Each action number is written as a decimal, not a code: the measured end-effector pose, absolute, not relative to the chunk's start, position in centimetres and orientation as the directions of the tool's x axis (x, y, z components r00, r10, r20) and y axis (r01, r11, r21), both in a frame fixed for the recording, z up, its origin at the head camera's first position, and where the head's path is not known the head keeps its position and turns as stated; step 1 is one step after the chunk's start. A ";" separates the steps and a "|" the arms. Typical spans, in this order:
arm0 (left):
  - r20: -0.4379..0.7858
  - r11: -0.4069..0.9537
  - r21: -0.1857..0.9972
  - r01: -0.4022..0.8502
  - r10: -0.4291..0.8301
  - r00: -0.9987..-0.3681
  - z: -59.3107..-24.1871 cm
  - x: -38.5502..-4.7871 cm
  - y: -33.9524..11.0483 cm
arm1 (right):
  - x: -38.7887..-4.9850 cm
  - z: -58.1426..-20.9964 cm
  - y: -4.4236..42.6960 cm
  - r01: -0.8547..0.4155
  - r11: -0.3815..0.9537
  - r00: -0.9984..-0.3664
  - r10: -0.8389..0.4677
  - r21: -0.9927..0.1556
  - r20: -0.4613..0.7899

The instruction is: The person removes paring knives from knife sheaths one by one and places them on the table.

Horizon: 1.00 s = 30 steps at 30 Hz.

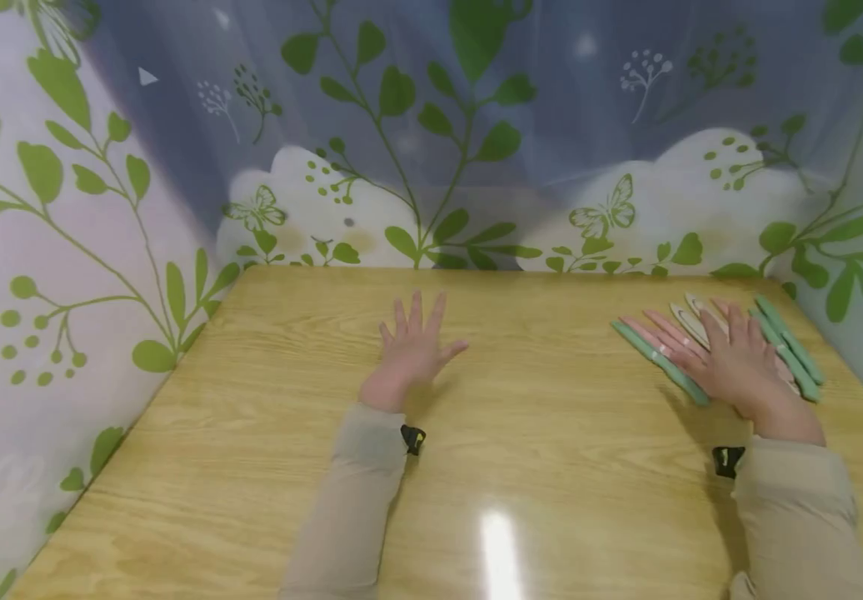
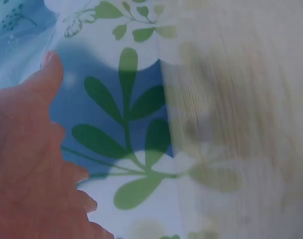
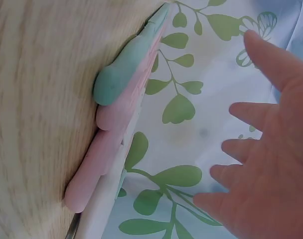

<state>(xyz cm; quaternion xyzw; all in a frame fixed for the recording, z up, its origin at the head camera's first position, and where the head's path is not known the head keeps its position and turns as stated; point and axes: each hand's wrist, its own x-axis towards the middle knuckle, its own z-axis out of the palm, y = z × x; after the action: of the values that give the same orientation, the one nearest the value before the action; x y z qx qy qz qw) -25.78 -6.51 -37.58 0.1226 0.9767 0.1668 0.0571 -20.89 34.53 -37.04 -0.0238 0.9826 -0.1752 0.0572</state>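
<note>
Right hand [image 1: 742, 368], fingers spread, holds nothing above pastel-handled utensils [image 1: 660, 360]; side-by-side row presumably keeps each reachable. Left hand [image 1: 407, 357]: splayed, empty, over table [image 1: 536, 408].

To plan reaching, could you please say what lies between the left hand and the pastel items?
In the head view, only bare tabletop separates the left hand from the items.

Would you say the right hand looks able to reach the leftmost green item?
Probably yes: the right hand is open close by, and nothing seems to lie over the leftmost green item.
</note>
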 end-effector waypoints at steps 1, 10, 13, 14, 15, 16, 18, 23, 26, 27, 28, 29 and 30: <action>-0.069 0.915 0.335 0.226 0.263 -0.962 -37.6 -25.9 -6.1 | -21.0 -37.1 34.6 -0.044 0.940 -0.992 -0.080 -0.339 -0.095; -0.118 0.874 0.213 0.437 0.467 -0.876 -38.3 -26.7 1.1 | -21.4 -37.4 33.8 -0.170 0.929 -0.978 -0.200 -0.328 -0.059; -0.147 0.836 0.232 0.498 0.536 -0.831 -38.1 -27.4 3.8 | -21.5 -37.3 33.5 -0.148 0.932 -0.976 -0.192 -0.331 -0.103; -0.154 0.828 0.236 0.509 0.549 -0.821 -38.0 -27.7 4.6 | -21.6 -37.3 33.5 -0.144 0.935 -0.975 -0.190 -0.325 -0.115; -0.161 0.820 0.239 0.519 0.561 -0.812 -37.8 -27.9 5.4 | -21.7 -37.3 33.5 -0.144 0.935 -0.974 -0.192 -0.325 -0.121; -0.172 0.814 0.239 0.529 0.572 -0.802 -37.6 -28.2 6.1 | -21.7 -37.3 33.4 -0.134 0.937 -0.973 -0.185 -0.322 -0.135; -0.193 0.806 0.246 0.538 0.585 -0.788 -37.3 -28.7 7.4 | -21.8 -37.3 33.4 -0.132 0.935 -0.972 -0.188 -0.330 -0.144; -0.230 0.795 0.236 0.558 0.604 -0.763 -36.9 -29.5 9.7 | -22.2 -38.2 33.6 -0.172 0.930 -0.965 -0.226 -0.326 -0.134; -0.242 0.797 0.222 0.562 0.603 -0.760 -36.9 -29.7 10.5 | -22.4 -38.8 33.8 -0.198 0.929 -0.960 -0.248 -0.313 -0.127; -0.247 0.799 0.219 0.560 0.600 -0.761 -36.9 -29.8 10.7 | -22.5 -38.9 33.8 -0.203 0.930 -0.960 -0.250 -0.308 -0.123; -0.251 0.802 0.217 0.557 0.597 -0.762 -36.9 -29.9 10.9 | -22.5 -39.0 33.8 -0.206 0.929 -0.960 -0.252 -0.308 -0.119; -0.256 0.805 0.212 0.554 0.593 -0.763 -37.0 -29.9 11.1 | -22.6 -39.1 33.8 -0.209 0.930 -0.960 -0.254 -0.304 -0.116; -0.261 0.809 0.207 0.551 0.588 -0.765 -36.9 -29.9 11.2 | -22.6 -39.1 33.8 -0.208 0.930 -0.960 -0.253 -0.303 -0.116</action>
<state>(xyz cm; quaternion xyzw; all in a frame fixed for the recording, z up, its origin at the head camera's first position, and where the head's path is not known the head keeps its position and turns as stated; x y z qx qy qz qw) -29.94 11.23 -36.94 0.3038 0.9377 0.0590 0.1583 -22.59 33.80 -39.05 -0.1177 0.9794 -0.1452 0.0769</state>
